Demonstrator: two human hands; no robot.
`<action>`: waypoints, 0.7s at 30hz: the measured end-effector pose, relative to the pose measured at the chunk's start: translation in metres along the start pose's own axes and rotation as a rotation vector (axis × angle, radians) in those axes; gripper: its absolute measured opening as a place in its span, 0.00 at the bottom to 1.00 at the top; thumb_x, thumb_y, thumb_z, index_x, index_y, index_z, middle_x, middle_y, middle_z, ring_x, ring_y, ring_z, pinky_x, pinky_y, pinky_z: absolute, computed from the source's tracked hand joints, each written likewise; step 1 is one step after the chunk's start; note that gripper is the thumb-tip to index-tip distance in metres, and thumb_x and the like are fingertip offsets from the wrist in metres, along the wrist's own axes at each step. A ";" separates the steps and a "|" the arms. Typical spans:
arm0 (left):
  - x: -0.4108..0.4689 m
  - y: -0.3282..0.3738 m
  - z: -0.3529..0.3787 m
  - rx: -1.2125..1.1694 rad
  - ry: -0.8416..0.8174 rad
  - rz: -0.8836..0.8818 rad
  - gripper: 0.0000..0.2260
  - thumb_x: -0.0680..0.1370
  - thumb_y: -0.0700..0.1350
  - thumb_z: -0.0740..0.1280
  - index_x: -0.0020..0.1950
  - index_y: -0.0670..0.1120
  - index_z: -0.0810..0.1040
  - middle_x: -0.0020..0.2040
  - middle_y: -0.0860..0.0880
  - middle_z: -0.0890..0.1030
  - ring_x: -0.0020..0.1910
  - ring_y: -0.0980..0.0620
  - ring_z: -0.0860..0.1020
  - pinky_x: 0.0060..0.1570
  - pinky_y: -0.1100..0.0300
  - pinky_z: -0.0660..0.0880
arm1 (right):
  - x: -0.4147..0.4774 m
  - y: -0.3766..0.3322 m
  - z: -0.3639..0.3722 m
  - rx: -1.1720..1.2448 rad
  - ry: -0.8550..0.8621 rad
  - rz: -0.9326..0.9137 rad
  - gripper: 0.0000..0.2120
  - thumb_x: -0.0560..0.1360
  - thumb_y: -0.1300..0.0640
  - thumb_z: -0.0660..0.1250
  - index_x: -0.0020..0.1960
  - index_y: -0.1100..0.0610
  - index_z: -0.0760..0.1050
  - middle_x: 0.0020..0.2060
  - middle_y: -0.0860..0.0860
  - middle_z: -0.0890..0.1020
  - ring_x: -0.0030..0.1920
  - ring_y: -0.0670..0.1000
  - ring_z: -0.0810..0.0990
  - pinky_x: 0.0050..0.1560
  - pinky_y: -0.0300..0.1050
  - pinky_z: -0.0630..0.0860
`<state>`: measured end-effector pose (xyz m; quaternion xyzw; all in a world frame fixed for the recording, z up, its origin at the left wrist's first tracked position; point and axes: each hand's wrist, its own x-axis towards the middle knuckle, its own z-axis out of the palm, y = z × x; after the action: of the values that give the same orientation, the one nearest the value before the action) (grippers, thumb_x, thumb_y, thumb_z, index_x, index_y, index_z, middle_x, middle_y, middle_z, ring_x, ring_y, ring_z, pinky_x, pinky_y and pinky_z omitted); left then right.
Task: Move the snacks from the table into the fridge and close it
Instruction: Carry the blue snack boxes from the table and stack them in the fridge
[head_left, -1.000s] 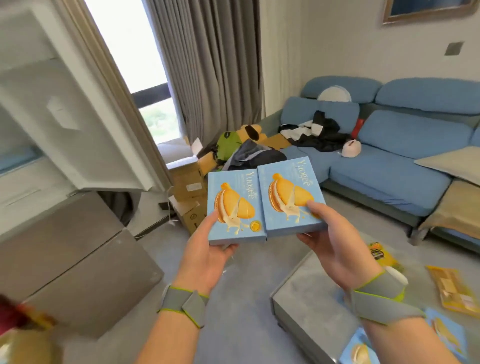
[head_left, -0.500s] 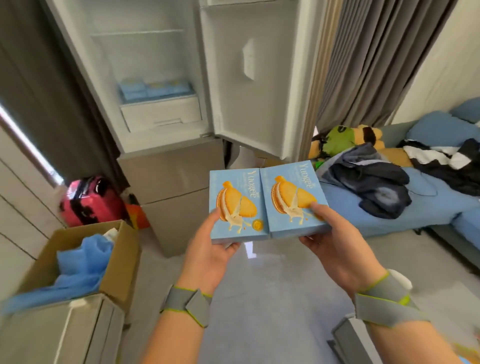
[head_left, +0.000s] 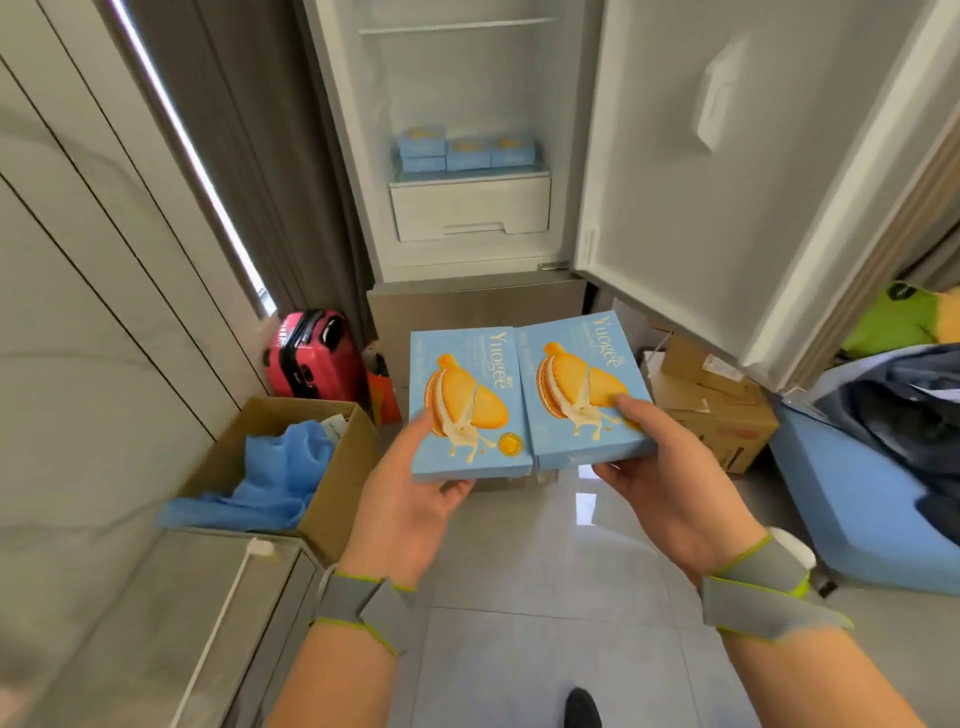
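Observation:
Two light blue snack boxes with a biscuit picture are held side by side in front of me. My left hand (head_left: 415, 499) grips the left snack box (head_left: 467, 400) from below, thumb on its face. My right hand (head_left: 670, 488) grips the right snack box (head_left: 582, 384) the same way. Straight ahead stands the fridge (head_left: 467, 218) with its upper door (head_left: 727, 171) swung open to the right. Several of the same blue boxes (head_left: 465, 148) sit on a shelf inside, above a white drawer (head_left: 470, 208).
A cardboard box with blue cloth (head_left: 280, 467) stands on the floor at left, a red suitcase (head_left: 311, 358) behind it. More cardboard boxes (head_left: 711, 405) sit under the open door. A blue sofa with clothes (head_left: 883, 447) is at right. Grey cabinet (head_left: 156, 623) at lower left.
My view has turned left from the sofa and table toward the fridge, which now faces me and looks closer. Both hands keep the same hold on the boxes.

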<state>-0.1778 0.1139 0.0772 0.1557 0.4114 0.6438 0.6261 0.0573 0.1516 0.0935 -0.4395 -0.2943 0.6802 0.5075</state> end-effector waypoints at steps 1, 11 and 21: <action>0.009 0.005 0.004 -0.005 0.010 0.018 0.19 0.80 0.48 0.71 0.71 0.45 0.79 0.66 0.42 0.83 0.67 0.41 0.80 0.68 0.43 0.73 | 0.015 -0.004 0.003 0.006 -0.031 0.006 0.15 0.79 0.50 0.70 0.63 0.55 0.82 0.59 0.55 0.85 0.55 0.53 0.82 0.59 0.53 0.75; 0.105 0.042 0.080 0.062 0.083 0.178 0.25 0.74 0.49 0.76 0.70 0.46 0.79 0.65 0.42 0.83 0.66 0.42 0.81 0.67 0.42 0.75 | 0.145 -0.071 0.014 0.066 -0.175 0.039 0.19 0.79 0.50 0.69 0.67 0.57 0.79 0.61 0.56 0.85 0.54 0.52 0.82 0.59 0.52 0.76; 0.197 0.051 0.101 0.044 0.134 0.150 0.21 0.80 0.49 0.71 0.72 0.46 0.77 0.66 0.42 0.82 0.66 0.41 0.81 0.70 0.41 0.73 | 0.245 -0.092 0.022 0.086 -0.203 0.078 0.21 0.79 0.50 0.70 0.69 0.58 0.77 0.64 0.58 0.83 0.58 0.54 0.83 0.64 0.55 0.76</action>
<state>-0.1734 0.3376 0.1145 0.1562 0.4536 0.6887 0.5436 0.0533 0.4134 0.1080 -0.3572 -0.2976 0.7524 0.4666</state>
